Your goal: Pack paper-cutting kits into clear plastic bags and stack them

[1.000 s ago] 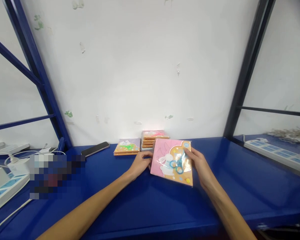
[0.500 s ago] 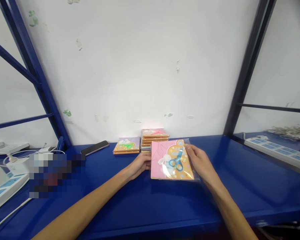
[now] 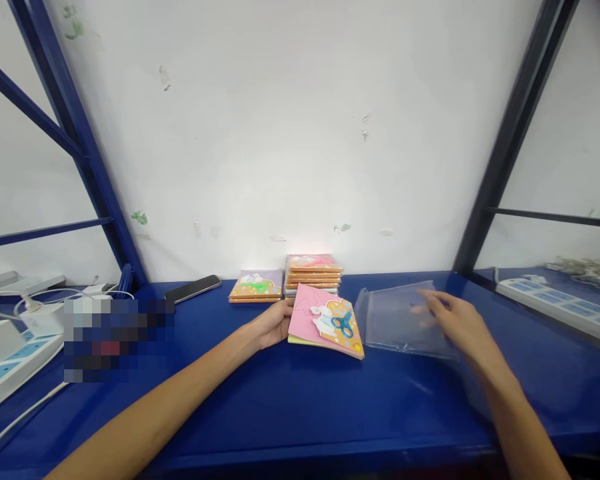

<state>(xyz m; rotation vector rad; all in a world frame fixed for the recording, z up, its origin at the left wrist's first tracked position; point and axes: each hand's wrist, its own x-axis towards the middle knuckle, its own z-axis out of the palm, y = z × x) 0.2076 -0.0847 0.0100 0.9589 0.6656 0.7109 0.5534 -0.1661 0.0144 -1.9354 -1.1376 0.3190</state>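
Note:
My left hand is closed on the left edge of a pink paper pad, whose thumb side is partly hidden behind the sheets. On the pad's front are a white rabbit, an orange printed panel and blue scissors. Apart from the pad, to its right, my right hand pinches the far end of a clear plastic sleeve, which looks flat with nothing inside. Behind the pad stands a stack of wrapped craft packs, with a shorter stack of packs bearing green scissors beside it.
A dark phone lies at the back left of the blue table. White power strips with plugs and cables are at the far left, and another power strip lies at the right. Blue metal posts frame the sides.
The pad has come out of its clear sleeve. My right hand has moved right with the sleeve, while my left hand keeps the pad, now tilted, near the same place.

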